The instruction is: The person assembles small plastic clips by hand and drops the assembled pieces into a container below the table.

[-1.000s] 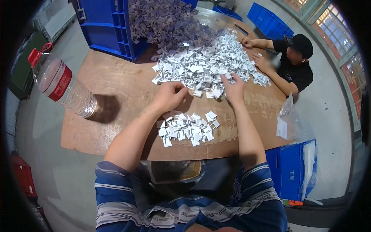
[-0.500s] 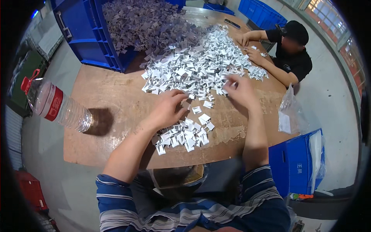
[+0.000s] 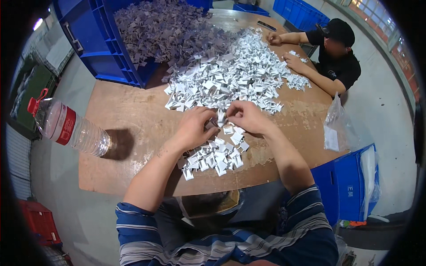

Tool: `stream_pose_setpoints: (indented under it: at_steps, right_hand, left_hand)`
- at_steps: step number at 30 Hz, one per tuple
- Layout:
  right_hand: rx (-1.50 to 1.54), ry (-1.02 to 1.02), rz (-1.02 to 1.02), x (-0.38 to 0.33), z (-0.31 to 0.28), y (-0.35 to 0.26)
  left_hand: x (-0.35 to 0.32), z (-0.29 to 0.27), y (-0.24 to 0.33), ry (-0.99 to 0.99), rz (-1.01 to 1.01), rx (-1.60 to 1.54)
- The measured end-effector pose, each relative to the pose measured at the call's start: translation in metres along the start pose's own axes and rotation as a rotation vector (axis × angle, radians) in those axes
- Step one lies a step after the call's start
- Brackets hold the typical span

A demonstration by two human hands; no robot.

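Both my hands are close together over the table, at the near edge of a large heap of small white plastic pieces (image 3: 239, 75). My left hand (image 3: 195, 126) is curled, its thumb and forefinger closed around small white plastic pieces that are partly hidden. A blurred white plastic piece (image 3: 221, 118) stands between the fingertips of the two hands. Pinched against it from the other side are the fingers of my right hand (image 3: 249, 117). Just below my hands lies a smaller pile of white plastic pieces (image 3: 215, 156), with a few scattered above it.
A tipped blue crate (image 3: 106, 48) stands at the back left, pieces spilling out. On the left is a large water bottle (image 3: 73, 126). Across the table, a person in black (image 3: 335, 57) handles pieces. A clear bag (image 3: 335, 126) and blue bin (image 3: 341, 181) are at right.
My right hand has moved left and nearer, from the heap's edge to beside my left hand. A white piece now shows between them. The co-worker's far hand has shifted slightly.
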State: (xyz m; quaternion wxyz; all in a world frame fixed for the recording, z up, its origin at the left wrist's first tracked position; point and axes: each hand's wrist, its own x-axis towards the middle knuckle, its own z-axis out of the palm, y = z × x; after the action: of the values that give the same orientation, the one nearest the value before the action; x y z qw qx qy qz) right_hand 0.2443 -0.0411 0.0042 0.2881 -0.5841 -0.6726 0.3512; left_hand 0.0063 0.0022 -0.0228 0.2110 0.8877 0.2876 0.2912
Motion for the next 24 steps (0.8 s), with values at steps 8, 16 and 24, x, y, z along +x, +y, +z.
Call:
stream_pose_setpoints:
  at_steps: [8,16,24]
  right_hand:
    - [0.043,0.194,0.002,0.004,0.003,0.008]
    - [-0.311,0.104,-0.034,0.007,0.018,-0.03]
    - [0.089,0.131,-0.102,0.01,0.03,-0.009]
  left_hand:
    - [0.0,-0.002,0.003,-0.022,-0.061,-0.009]
    - [-0.001,0.001,-0.011,-0.006,0.137,0.005]
    - [0.006,-0.008,0.022,0.044,-0.21,-0.282]
